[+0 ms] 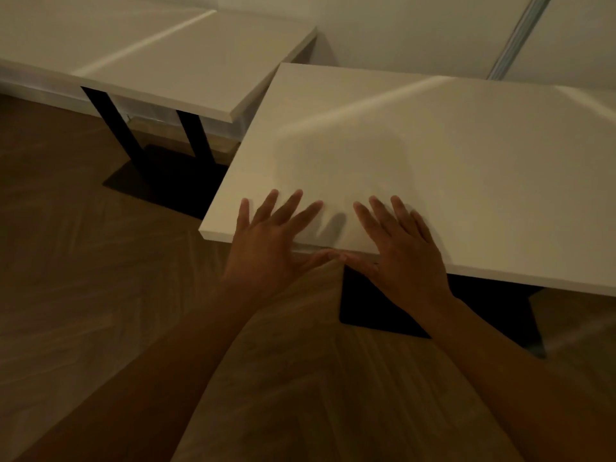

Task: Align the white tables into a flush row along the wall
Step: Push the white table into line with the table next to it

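Now, our hands: both lie flat on the near worktop [433, 145], side by side at its front edge, close to its front left corner.
Left hand [266, 241]: fingers straight and spread out on top; our thumb sits below the front edge and touches the other thumb.
Right hand [403, 245]: fingers straight and spread too, palm down over the front edge; it grips nothing.
Near worktop: white, and it sticks out toward us. Its left edge sits just beside the far worktop [186, 65], and its back left corner looks like it touches that one's right edge. The front edges do not line up.
Far worktop: white, back by the wall [400, 28], on the left. We see a seam across its top, so it may be two put together.
Legs: black legs [196, 135] and a flat black base [376, 308] stand under the worktops.
Floor [83, 245]: brown wood under a shiny clear sheet.
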